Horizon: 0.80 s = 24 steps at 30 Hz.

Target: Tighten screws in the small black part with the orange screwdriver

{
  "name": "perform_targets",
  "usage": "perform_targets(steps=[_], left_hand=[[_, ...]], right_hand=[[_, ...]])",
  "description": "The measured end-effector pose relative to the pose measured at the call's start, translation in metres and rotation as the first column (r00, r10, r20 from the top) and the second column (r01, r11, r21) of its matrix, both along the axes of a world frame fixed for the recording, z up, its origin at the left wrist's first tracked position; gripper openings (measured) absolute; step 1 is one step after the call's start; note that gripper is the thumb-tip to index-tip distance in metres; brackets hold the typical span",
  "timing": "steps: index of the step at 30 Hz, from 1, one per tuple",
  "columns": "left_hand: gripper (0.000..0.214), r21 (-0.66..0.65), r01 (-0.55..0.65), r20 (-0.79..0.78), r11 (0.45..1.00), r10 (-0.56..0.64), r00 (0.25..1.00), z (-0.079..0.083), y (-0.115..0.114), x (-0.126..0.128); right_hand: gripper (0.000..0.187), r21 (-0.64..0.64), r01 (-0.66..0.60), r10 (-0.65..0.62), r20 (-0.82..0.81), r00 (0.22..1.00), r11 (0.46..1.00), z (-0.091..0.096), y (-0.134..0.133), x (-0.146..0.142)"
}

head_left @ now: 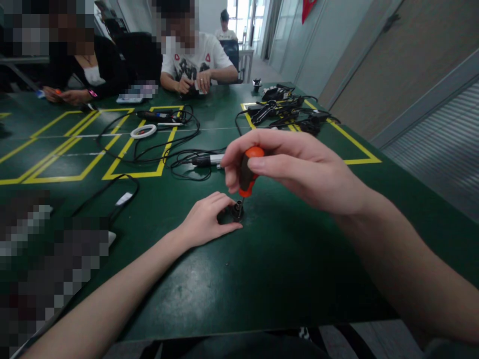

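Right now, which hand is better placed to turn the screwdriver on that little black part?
Probably the right hand: it grips the orange screwdriver upright, tip on the small black part. The left hand pinches that part against the green table.

Green work table occupies the middle of the room, marked with yellow tape lines toward 11 o'clock. Pale grey wall runs off at 1 o'clock; brown door at 2 o'clock; ribbed grey shutter at 3 o'clock. Pale floor recedes at 12 o'clock toward bright windows admitting daylight. Red flag hangs nearby.
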<state>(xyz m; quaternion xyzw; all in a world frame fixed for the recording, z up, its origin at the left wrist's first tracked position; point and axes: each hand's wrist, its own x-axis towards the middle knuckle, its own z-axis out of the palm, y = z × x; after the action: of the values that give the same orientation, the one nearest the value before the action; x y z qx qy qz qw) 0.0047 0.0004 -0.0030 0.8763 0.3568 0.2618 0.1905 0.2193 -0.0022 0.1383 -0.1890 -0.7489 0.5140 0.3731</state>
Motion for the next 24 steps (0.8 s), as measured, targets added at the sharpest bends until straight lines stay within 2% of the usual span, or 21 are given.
perform_targets(steps=[2,5,9,13,17,21,24], left_hand=[[0.031,-0.042,0.005,0.032,0.999,-0.004,0.999,0.001,0.001,0.0],[0.027,-0.118,0.007,0.074,0.993,0.001,0.997,0.003,0.002,-0.001],[0.03,-0.243,0.014,0.142,0.97,0.021,0.99,0.006,0.003,-0.001],[0.042,-0.348,0.022,0.214,0.937,0.057,0.975,0.007,0.004,-0.002],[0.033,-0.388,0.029,0.2,0.921,0.054,0.978,0.006,0.005,-0.002],[0.032,-0.384,0.021,0.196,0.923,0.059,0.979,0.007,0.005,-0.001],[0.031,-0.378,0.022,0.198,0.926,0.057,0.979,0.007,0.005,-0.002]], right_hand=[[0.014,-0.106,-0.061,0.051,-0.092,0.994,0.992,-0.005,0.002,-0.004],[0.016,-0.201,-0.054,0.006,-0.234,0.972,0.978,-0.018,0.001,-0.014],[0.02,-0.235,-0.064,-0.03,-0.375,0.927,0.97,-0.032,0.0,-0.023],[0.033,-0.226,-0.081,-0.01,-0.375,0.927,0.971,-0.032,0.005,-0.024],[0.044,-0.274,-0.083,-0.016,-0.341,0.94,0.958,-0.028,0.006,-0.023],[0.039,-0.284,-0.082,-0.034,-0.38,0.924,0.955,-0.029,0.003,-0.023],[0.032,-0.247,-0.094,-0.008,-0.383,0.924,0.964,-0.029,0.005,-0.022]])
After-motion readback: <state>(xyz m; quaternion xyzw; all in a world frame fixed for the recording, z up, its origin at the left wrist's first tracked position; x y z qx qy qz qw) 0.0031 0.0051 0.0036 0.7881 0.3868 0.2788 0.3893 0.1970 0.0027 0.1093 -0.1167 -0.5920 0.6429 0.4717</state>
